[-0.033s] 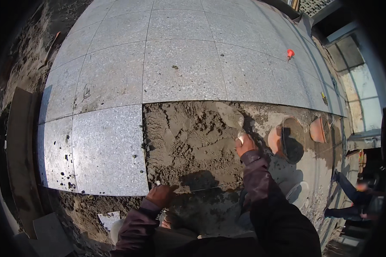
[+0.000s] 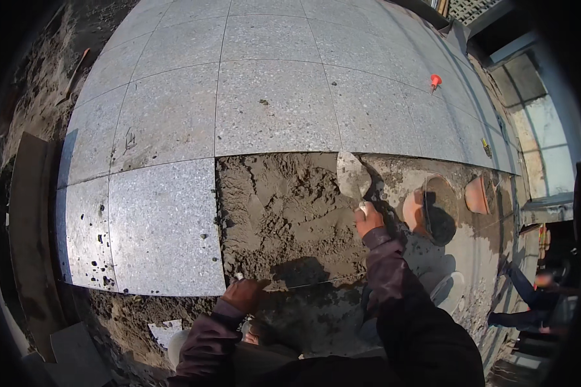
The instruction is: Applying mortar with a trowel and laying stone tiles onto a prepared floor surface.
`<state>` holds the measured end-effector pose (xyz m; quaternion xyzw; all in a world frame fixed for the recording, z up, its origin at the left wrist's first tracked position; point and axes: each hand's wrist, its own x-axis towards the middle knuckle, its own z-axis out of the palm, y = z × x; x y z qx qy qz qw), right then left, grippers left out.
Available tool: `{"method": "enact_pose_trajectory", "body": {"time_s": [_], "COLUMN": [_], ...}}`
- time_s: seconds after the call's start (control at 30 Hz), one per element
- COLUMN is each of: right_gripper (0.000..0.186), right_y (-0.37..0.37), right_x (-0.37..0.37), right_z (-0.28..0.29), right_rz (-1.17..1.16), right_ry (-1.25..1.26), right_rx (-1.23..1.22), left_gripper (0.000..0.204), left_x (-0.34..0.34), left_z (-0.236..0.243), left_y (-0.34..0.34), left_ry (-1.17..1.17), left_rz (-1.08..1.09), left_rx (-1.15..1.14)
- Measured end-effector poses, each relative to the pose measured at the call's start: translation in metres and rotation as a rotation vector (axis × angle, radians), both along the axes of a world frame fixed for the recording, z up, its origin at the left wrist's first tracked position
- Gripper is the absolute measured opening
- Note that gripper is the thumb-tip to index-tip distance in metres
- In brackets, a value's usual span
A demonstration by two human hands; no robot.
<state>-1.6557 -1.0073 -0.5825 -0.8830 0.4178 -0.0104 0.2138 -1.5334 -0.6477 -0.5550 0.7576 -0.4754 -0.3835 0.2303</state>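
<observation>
My right hand (image 2: 369, 220) is closed round the pale handle of a trowel (image 2: 353, 175). The trowel's broad, mortar-smeared blade points away from me at the far right part of the wet mortar bed (image 2: 284, 213), its tip by the edge of the laid tiles. At the near left corner of the bed, beside a speckled grey tile (image 2: 164, 226), my left hand (image 2: 242, 297) is closed. A small whitish end shows at its fingers; the rest of what it holds is hidden. A thin string line (image 2: 310, 284) runs along the bed's near side.
Two orange-brown buckets, one larger (image 2: 419, 209) and one smaller (image 2: 478, 195), stand at the right. Large speckled tiles (image 2: 271, 97) cover the far side, with a red cone-shaped object (image 2: 436, 82) on them. A long board (image 2: 32, 238) lies left. Another person's legs (image 2: 526, 297) show at right.
The trowel blade has swung round and now shows its broad face, its tip a little further right. My left hand stays in place.
</observation>
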Motion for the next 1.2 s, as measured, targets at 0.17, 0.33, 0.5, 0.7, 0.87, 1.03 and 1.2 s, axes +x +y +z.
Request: {"method": "enact_pose_trajectory", "body": {"time_s": [0.17,0.33,0.5,0.7,0.87,1.03,1.2], "right_gripper": [0.037,0.039,0.042,0.044,0.043,0.042,0.045], "right_y": [0.037,0.109,0.113,0.129,0.022,-0.017,-0.062], "right_x": [0.046,0.103,0.129,0.163,0.118,0.087,0.013], "right_z": [-0.013,-0.008,-0.055,0.010,0.038,-0.014,-0.134], "right_rz": [-0.873,-0.677,-0.496,0.241,0.214,-0.024,-0.390], "right_ry": [-0.355,-0.234,-0.134,0.491,0.739,0.621,0.181], "right_rx": [1.297,1.321,1.214,0.414,0.051,0.237,0.482], "left_gripper": [0.032,0.033,0.033,0.037,0.040,0.037,0.033], "left_x": [0.009,0.005,0.005,0.022,0.019,0.025,-0.008], "left_z": [0.012,0.007,0.011,0.001,-0.006,0.006,0.006], "left_y": [-0.013,0.008,-0.005,-0.003,0.000,0.004,-0.045], "left_ry": [0.113,-0.006,0.009,0.103,0.106,0.133,0.379], "left_rz": [-0.031,-0.073,-0.093,-0.159,-0.131,-0.117,-0.152], "left_rx": [-0.017,-0.089,-0.114,-0.140,-0.084,-0.087,-0.501]}}
